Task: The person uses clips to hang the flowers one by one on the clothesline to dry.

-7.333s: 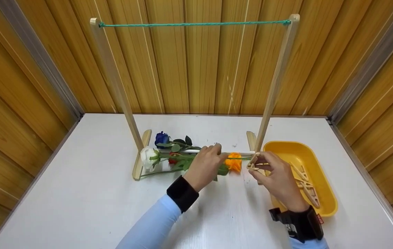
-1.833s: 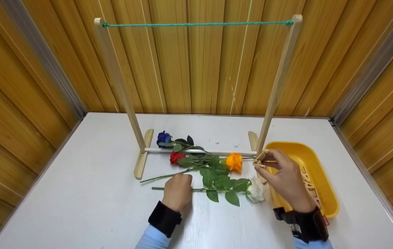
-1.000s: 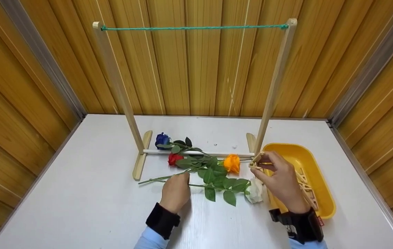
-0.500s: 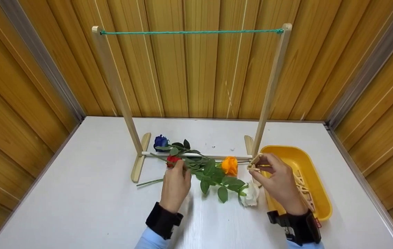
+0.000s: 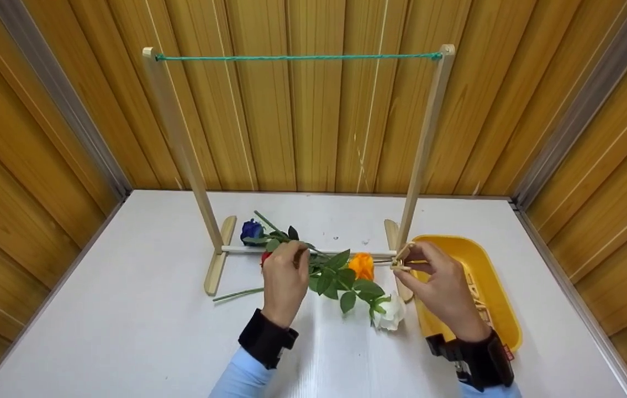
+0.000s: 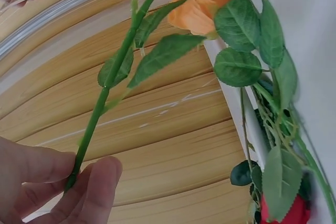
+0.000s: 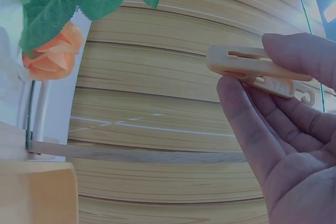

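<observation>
My left hand [image 5: 283,284] pinches the green stem [image 6: 100,103] of a white rose between thumb and fingers. The bloom of that white rose [image 5: 389,312] hangs low at the right, and the stem's cut end points up and left past the hand. In my right hand [image 5: 441,284] is a beige clothespin [image 7: 252,64], held between thumb and fingertips beside the yellow basin. An orange rose [image 5: 362,266], a blue rose [image 5: 251,229] and a red rose [image 5: 265,257], mostly behind the left hand, lie on the table with leaves overlapping.
A wooden frame stands behind, its right post [image 5: 423,149] and left post [image 5: 180,149] joined on top by a green cord [image 5: 296,57] and below by a white bar [image 5: 241,250]. More clothespins lie in the yellow basin [image 5: 504,309] on the right.
The white rose, earlier with its bloom at left, now has it at right. My left hand has lifted its stem up and away from the table front. The right hand keeps its clothespin.
</observation>
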